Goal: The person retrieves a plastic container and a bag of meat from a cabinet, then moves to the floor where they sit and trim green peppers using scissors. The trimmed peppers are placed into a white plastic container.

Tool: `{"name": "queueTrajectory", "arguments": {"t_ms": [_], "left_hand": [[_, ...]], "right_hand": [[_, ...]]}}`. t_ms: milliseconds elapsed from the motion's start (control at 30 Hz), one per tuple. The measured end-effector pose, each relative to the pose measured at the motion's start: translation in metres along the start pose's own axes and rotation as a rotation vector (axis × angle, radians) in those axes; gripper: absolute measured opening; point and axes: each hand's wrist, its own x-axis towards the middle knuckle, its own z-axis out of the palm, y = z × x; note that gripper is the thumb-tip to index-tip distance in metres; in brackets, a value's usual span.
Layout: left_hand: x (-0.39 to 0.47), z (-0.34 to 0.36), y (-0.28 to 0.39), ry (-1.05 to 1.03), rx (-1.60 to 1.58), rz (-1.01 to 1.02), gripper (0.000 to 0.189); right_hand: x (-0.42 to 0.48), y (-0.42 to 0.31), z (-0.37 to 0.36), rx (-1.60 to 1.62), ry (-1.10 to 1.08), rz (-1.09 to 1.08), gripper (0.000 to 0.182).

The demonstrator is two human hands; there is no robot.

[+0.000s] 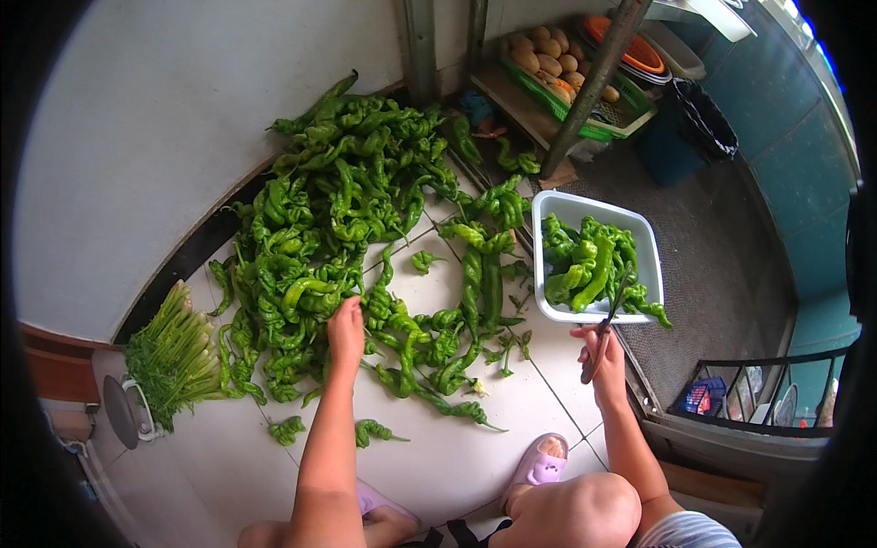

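A large heap of twisted green peppers (pixel 342 185) lies on the white tiled floor against the wall. My left hand (pixel 347 332) is at the heap's lower edge, touching or just over the peppers; its fingertips are partly hidden, so a grasp cannot be told. In my right hand (pixel 601 356) is a pair of dark scissors (pixel 603 335), blades pointing up over the near edge of a white plastic basin (pixel 659 274). Several green peppers (pixel 595 264) lie in the basin, one hanging over its rim. Cut pepper stems (pixel 508 351) are scattered on the tiles between heap and basin.
A bundle of leafy green stalks (pixel 175 356) lies at left beside a round grey lid-like object (pixel 120 411). At back right are a green crate (pixel 627 113) of potato-like produce, a metal post (pixel 593 82) and a lined bin (pixel 675 147). A black wire rack (pixel 760 397) stands at right.
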Motion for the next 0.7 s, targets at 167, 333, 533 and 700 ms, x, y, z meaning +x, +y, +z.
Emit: {"name": "queueTrajectory", "arguments": {"t_ms": [167, 333, 533, 700], "left_hand": [[-0.003, -0.009, 0.031, 0.278, 0.242, 0.346, 0.025], [0.007, -0.047, 0.000, 0.345, 0.370, 0.255, 0.033], [0.007, -0.065, -0.010, 0.010, 0.609, 0.133, 0.033], [0.016, -0.056, 0.021, 0.130, 0.664, 0.228, 0.039]], "right_hand": [[-0.013, 0.000, 0.008, 0.008, -0.045, 0.031, 0.020], [-0.015, 0.004, 0.007, 0.041, -0.043, 0.033, 0.020], [-0.015, 0.014, 0.013, 0.029, -0.116, 0.039, 0.020], [-0.020, 0.013, 0.018, 0.048, -0.164, 0.075, 0.022]]}}
